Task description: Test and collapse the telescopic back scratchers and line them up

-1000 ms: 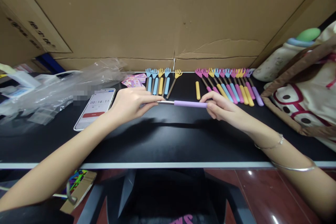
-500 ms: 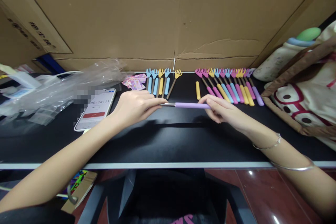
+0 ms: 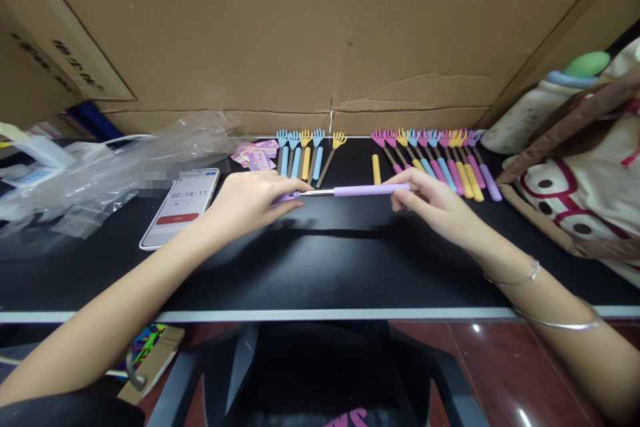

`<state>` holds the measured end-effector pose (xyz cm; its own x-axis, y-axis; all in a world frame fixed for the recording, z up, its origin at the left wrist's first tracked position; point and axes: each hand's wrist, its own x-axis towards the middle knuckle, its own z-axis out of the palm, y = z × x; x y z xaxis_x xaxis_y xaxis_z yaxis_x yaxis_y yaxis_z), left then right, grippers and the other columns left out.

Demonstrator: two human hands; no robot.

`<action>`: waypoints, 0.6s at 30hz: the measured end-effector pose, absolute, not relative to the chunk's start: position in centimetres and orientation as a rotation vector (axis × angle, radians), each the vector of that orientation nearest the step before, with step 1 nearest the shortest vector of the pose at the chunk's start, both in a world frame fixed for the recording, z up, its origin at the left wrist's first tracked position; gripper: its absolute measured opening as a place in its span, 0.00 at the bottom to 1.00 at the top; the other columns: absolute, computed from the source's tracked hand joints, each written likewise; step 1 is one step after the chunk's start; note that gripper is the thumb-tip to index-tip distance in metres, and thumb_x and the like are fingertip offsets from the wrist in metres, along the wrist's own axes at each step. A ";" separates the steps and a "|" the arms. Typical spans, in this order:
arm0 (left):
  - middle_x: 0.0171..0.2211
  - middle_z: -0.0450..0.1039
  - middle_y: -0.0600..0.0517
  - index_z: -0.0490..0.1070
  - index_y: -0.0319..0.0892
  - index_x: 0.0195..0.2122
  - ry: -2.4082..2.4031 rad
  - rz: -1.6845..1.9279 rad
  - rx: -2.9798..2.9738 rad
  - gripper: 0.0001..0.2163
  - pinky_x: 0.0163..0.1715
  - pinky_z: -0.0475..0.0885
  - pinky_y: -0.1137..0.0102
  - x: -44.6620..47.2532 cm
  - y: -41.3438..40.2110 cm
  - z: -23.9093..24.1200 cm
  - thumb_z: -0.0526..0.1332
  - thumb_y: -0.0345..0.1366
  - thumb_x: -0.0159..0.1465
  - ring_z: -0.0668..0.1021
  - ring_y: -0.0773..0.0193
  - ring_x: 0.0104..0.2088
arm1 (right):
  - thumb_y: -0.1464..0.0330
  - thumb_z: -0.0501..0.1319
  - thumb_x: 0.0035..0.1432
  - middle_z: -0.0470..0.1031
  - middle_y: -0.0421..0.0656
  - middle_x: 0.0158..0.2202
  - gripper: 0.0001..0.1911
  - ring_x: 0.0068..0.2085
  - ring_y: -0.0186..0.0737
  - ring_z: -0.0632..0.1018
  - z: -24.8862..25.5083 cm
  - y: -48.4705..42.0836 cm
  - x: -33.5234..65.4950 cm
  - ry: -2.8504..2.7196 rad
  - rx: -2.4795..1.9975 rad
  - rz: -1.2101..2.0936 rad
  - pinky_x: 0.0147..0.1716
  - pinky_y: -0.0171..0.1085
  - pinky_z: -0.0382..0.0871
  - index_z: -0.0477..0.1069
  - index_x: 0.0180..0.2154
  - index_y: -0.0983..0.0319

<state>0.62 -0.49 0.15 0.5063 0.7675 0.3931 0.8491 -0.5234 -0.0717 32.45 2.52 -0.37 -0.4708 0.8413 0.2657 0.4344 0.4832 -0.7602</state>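
Note:
A purple back scratcher (image 3: 367, 191) with a thin metal rod is held level above the black desk. My left hand (image 3: 255, 200) pinches its purple head end, most of which the fingers hide. My right hand (image 3: 423, 197) grips the far end of the purple handle between thumb and fingers. Behind the hands lies a loose yellow handle tube (image 3: 376, 169). A yellow-headed scratcher with a bare metal rod (image 3: 327, 167) rests nearer my left hand.
Right of centre lies a row of pink, yellow, blue and purple back scratchers (image 3: 440, 167); a smaller group (image 3: 300, 153) lies left. Small printed cards (image 3: 255, 155), a phone (image 3: 183, 207) and plastic bags (image 3: 120, 173) sit left. A bag (image 3: 585, 193) and bottle (image 3: 525, 110) stand right.
The back scratcher has risen slightly. My left fingers have shifted left, so its purple head end now shows. My right hand has moved a little right and up along with the handle.

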 end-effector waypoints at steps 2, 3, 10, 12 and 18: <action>0.40 0.80 0.55 0.76 0.52 0.47 -1.399 -0.432 -2.507 0.13 0.29 0.63 0.73 0.5 -0.5 0.4 0.57 0.47 0.66 0.80 0.62 0.38 | 0.53 0.55 0.63 0.71 0.41 0.28 0.17 0.31 0.37 0.73 -0.3 2.7 32.7 -2.098 -1.063 0.779 0.32 0.36 0.64 0.68 0.40 0.60; 0.40 0.80 0.56 0.76 0.52 0.45 -1.417 -0.425 -2.508 0.13 0.29 0.63 0.73 0.4 -0.5 0.5 0.57 0.47 0.66 0.80 0.62 0.39 | 0.53 0.55 0.63 0.71 0.41 0.28 0.17 0.31 0.37 0.73 -0.3 2.7 32.8 -2.105 -1.068 0.767 0.32 0.36 0.64 0.68 0.40 0.60; 0.38 0.81 0.57 0.77 0.52 0.43 -1.424 -0.465 -2.473 0.12 0.26 0.60 0.72 0.1 -0.4 0.7 0.55 0.44 0.67 0.80 0.63 0.36 | 0.54 0.53 0.64 0.74 0.42 0.30 0.16 0.33 0.38 0.73 -0.5 2.3 32.7 -2.213 -1.070 0.782 0.33 0.37 0.65 0.68 0.39 0.60; 0.37 0.81 0.56 0.78 0.51 0.42 -1.399 -0.498 -2.465 0.12 0.26 0.60 0.72 0.0 -0.3 0.6 0.55 0.43 0.67 0.80 0.63 0.36 | 0.55 0.53 0.65 0.73 0.42 0.30 0.16 0.33 0.37 0.73 -0.6 2.3 32.6 -2.239 -1.059 0.827 0.34 0.37 0.66 0.69 0.40 0.60; 0.34 0.81 0.54 0.78 0.49 0.40 -1.298 -0.570 -2.477 0.11 0.25 0.59 0.72 0.0 0.0 0.2 0.56 0.42 0.67 0.80 0.64 0.33 | 0.53 0.52 0.65 0.71 0.40 0.26 0.19 0.29 0.35 0.72 -1.1 2.4 32.3 -2.211 -1.033 1.028 0.31 0.36 0.67 0.68 0.41 0.62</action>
